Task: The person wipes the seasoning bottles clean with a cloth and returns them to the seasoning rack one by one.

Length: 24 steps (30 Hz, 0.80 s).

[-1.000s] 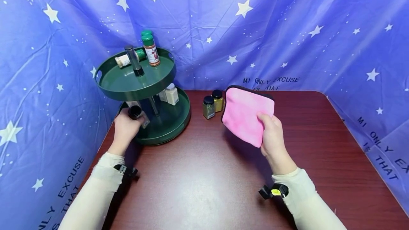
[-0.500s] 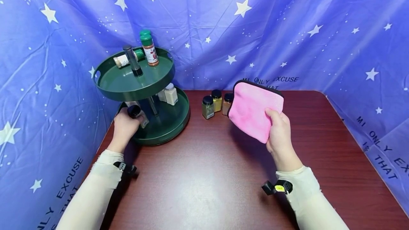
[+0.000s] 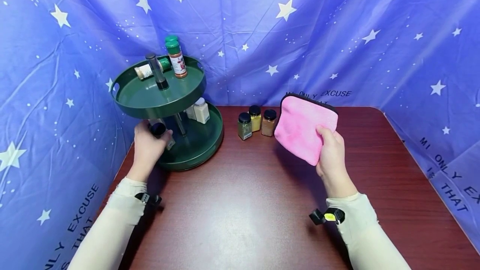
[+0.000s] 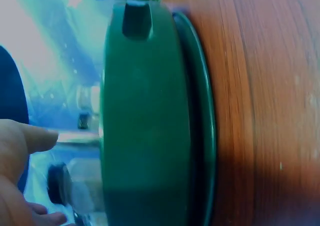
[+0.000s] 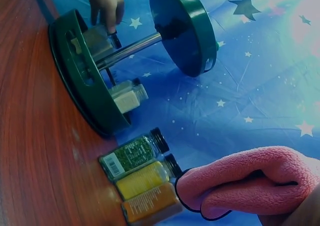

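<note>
My left hand (image 3: 147,149) is at the left side of the green two-tier turntable (image 3: 192,153), around a clear jar with a black lid (image 3: 158,130) that stands on the lower tier. In the left wrist view, the thumb is spread away from this jar (image 4: 85,186), and the fingertips lie on its other side. My right hand (image 3: 332,153) grips a pink cloth with dark edging (image 3: 301,126) between thumb and fingers, above the table. Left of the cloth stand three black-lidded spice jars: green (image 3: 245,127), yellow (image 3: 255,119) and orange-brown (image 3: 268,123).
Green-capped bottles, one upright (image 3: 178,61) and one on its side (image 3: 146,71), are on the upper tier (image 3: 165,109). White-filled jars (image 3: 201,111) stand on the lower tier. A starry blue curtain (image 3: 240,32) surrounds the brown table (image 3: 232,203).
My right hand has moved right with the cloth, and the orange-brown jar has come into sight. My left hand stays by its jar, the thumb slightly more spread.
</note>
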{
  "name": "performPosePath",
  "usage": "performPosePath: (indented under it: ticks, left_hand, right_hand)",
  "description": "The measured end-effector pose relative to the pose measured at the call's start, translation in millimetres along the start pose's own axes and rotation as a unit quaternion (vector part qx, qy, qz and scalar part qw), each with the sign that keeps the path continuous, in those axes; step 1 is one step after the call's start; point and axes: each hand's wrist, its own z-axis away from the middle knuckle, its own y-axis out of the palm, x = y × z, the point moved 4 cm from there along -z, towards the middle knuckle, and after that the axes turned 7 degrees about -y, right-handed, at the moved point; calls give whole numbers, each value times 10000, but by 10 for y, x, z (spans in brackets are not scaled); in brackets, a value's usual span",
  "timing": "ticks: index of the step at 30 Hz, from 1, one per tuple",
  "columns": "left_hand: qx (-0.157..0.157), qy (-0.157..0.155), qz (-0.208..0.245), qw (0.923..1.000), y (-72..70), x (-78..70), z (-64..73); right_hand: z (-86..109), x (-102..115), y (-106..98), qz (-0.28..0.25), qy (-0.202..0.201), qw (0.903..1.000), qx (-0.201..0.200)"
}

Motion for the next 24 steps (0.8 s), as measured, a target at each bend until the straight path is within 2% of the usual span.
performPosePath:
  ticks: [3, 7, 11, 14, 18, 21, 24]
  left_hand:
    - [-188, 297, 4, 9994, 28, -111, 64]
    - [-74, 598, -277, 9978, 105, -275, 164]
    - [11, 748, -494, 9960, 165, -419, 242]
    - [-128, 881, -568, 9944, 177, -501, 290]
    - [-308, 1285, -717, 9886, 203, -604, 350]
    - [-172, 1572, -724, 9848, 260, -691, 391]
    - [73, 1663, -639, 9840, 340, -761, 426]
  right_hand:
    - [-18, 0, -17, 0, 5, 10000, -13]
    - [-38, 0, -32, -18, -8, 10000, -36]
    - [-44, -1, -45, -33, -9, 10000, -88]
    - [-46, 0, -50, -25, -20, 9999, -99]
    - [-55, 8, -54, -43, -50, 9999, -82]
    - [-67, 13, -61, -81, -70, 9999, -89]
    - [-76, 17, -70, -99, -85, 9999, -106]
